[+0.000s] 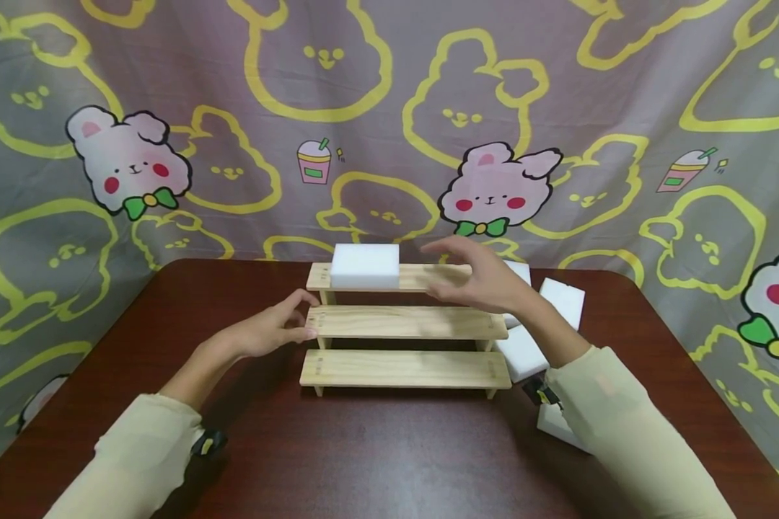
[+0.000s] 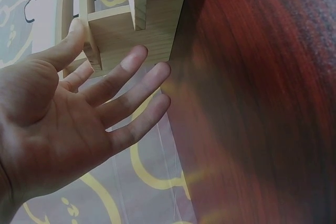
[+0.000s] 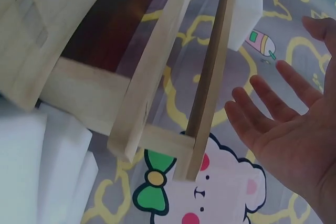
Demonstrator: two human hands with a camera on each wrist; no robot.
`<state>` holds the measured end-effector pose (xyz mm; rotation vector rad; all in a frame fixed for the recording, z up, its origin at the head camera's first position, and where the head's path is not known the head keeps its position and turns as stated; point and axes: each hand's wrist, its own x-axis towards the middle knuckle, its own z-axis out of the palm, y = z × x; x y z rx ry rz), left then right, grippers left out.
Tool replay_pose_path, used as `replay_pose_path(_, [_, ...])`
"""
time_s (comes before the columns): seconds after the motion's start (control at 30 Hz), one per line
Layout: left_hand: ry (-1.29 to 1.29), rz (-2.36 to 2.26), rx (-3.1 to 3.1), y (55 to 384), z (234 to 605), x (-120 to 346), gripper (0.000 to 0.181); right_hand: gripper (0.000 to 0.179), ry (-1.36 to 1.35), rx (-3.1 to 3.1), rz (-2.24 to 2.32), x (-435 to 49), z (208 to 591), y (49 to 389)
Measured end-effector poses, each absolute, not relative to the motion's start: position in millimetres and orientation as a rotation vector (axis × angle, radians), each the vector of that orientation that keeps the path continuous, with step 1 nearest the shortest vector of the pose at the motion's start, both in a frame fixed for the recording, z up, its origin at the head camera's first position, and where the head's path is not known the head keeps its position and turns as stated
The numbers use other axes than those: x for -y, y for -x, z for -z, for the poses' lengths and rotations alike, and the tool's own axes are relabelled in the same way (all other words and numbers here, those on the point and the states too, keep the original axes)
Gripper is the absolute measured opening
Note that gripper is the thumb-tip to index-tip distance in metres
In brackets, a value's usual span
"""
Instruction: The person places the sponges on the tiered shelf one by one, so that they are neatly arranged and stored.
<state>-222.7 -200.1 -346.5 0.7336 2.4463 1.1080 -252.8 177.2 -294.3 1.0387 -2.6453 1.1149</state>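
Note:
A three-step wooden display rack (image 1: 402, 322) stands on the table. My left hand (image 1: 269, 330) is at its left end; thumb and index finger pinch the end of the middle board, while the other fingers (image 2: 142, 90) spread loosely beside the side panel. On the left part of the top step lies a white foam block (image 1: 365, 265). Over the right part of that step hovers my right hand (image 1: 483, 277), its fingers (image 3: 273, 100) parted and nothing between them. The block is to the left of these fingertips, with a gap between.
Several more white foam blocks (image 1: 522, 353) lie to the right of the rack, partly hidden by my right forearm. The dark red-brown table (image 1: 363, 454) reaches back to a cartoon-patterned curtain (image 1: 389, 144).

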Motion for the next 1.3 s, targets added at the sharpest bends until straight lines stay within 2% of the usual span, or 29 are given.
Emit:
replay_pose_path(0.77, [-0.719,-1.071,-2.458,222.9,347.0,200.4,0.045,0.042,-0.870,2.673,-1.069,-230.0,300.6,234.6])
replay_pose_path(1.3, [-0.745,-1.117,-2.436,222.3,347.3,198.3,0.045,0.038,-0.695,2.731,-0.952,-277.1,313.7,224.3])
